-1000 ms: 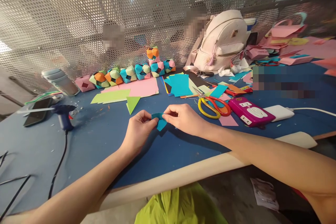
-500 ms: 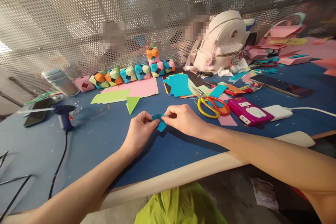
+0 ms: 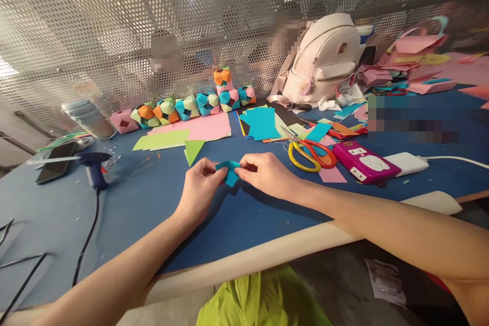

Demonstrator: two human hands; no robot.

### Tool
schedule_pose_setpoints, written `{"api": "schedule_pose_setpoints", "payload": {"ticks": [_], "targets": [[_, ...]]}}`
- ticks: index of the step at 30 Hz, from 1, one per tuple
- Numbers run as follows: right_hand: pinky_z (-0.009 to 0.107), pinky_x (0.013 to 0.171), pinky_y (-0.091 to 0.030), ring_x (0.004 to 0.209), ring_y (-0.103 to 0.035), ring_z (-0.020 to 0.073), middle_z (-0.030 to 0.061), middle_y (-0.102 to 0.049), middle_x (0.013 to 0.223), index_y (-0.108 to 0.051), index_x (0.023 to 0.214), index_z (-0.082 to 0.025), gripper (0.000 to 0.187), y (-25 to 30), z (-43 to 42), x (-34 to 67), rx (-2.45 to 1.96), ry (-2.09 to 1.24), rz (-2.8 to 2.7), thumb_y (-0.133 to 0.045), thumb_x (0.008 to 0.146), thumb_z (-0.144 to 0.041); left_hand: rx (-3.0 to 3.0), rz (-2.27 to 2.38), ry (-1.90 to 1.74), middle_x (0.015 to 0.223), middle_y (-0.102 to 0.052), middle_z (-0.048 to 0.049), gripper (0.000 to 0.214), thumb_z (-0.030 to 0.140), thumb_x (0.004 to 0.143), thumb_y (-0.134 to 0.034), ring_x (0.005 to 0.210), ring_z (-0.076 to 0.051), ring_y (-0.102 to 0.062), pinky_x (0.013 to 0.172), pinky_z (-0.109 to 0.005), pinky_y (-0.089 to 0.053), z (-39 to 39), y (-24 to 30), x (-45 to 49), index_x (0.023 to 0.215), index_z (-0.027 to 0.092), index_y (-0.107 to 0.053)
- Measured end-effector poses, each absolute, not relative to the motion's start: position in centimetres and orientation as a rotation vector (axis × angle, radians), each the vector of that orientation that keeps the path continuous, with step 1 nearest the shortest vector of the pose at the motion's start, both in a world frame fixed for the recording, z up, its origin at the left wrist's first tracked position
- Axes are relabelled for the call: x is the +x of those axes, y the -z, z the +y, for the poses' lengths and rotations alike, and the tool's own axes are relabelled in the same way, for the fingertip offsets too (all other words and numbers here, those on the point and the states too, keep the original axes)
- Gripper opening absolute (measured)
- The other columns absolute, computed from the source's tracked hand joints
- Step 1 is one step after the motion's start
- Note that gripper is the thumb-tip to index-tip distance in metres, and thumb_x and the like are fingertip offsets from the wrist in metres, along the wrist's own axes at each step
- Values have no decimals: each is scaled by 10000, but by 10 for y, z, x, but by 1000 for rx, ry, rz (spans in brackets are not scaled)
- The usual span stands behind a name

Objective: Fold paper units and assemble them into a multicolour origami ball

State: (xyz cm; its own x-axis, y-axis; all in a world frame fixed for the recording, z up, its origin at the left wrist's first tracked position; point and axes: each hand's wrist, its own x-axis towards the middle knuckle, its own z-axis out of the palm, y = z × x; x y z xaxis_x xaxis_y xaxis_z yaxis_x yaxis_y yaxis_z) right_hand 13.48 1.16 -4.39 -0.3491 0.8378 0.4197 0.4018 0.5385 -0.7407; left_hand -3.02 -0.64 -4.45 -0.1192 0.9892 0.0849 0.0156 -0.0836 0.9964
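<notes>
A small folded piece of teal paper (image 3: 229, 173) is pinched between both my hands just above the blue table (image 3: 153, 204). My left hand (image 3: 200, 188) grips its left end with closed fingers. My right hand (image 3: 267, 173) pinches its right end. A green paper triangle (image 3: 193, 150) lies just behind my left hand. Teal paper sheets (image 3: 262, 122) and pink sheets (image 3: 208, 127) lie further back.
A row of coloured paper polyhedra (image 3: 191, 104) lines the perforated metal wall. Red-and-yellow scissors (image 3: 309, 153), a magenta power strip (image 3: 361, 163) and a white power bank (image 3: 407, 163) sit right. A glue gun (image 3: 91, 165) and phone (image 3: 53, 163) lie left. A white backpack (image 3: 324, 58) stands behind.
Both hands have shifted slightly left and up with the teal paper, and the paper's fold has turned a little between the fingers.
</notes>
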Motion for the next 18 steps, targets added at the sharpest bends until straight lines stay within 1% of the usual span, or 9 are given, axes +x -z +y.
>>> {"api": "schedule_pose_setpoints", "payload": {"ticks": [5, 9, 12, 16, 18], "targets": [[217, 518, -312, 526, -394, 83, -39, -472, 531, -475, 582, -174, 220, 45, 13, 136, -1002, -620, -1959, -552, 783, -214, 1188, 1166, -1300, 632, -601, 24, 261, 277, 606, -756, 585, -99, -557, 590, -237, -464, -8, 43, -28, 596, 161, -522], [218, 513, -306, 525, -374, 82, -44, -449, 530, -483, 584, -173, 226, 46, 12, 135, -979, -652, -1972, -562, 783, -244, 1229, 1204, -1339, 585, -577, 40, 227, 210, 590, -747, 545, -72, -498, 529, -198, -397, -8, 45, -30, 581, 157, -526], [224, 523, -311, 542, -390, 87, -31, -475, 559, -521, 609, -166, 244, 46, 13, 135, -940, -661, -1978, -543, 817, -291, 1258, 1255, -1357, 534, -533, 56, 213, 194, 590, -732, 515, -63, -452, 500, -192, -345, -7, 47, -31, 572, 160, -523], [235, 543, -310, 566, -408, 94, -11, -487, 581, -512, 593, -161, 297, 45, 13, 135, -901, -619, -1980, -459, 864, -271, 1297, 1282, -1348, 526, -520, 60, 199, 197, 593, -715, 505, -69, -439, 496, -204, -332, -6, 49, -31, 576, 170, -518], [236, 534, -304, 554, -395, 91, -18, -471, 571, -512, 594, -162, 317, 44, 12, 135, -922, -660, -1972, -466, 871, -309, 1307, 1310, -1368, 538, -521, 58, 198, 212, 598, -713, 511, -75, -446, 501, -211, -337, -6, 49, -32, 585, 175, -518]]}}
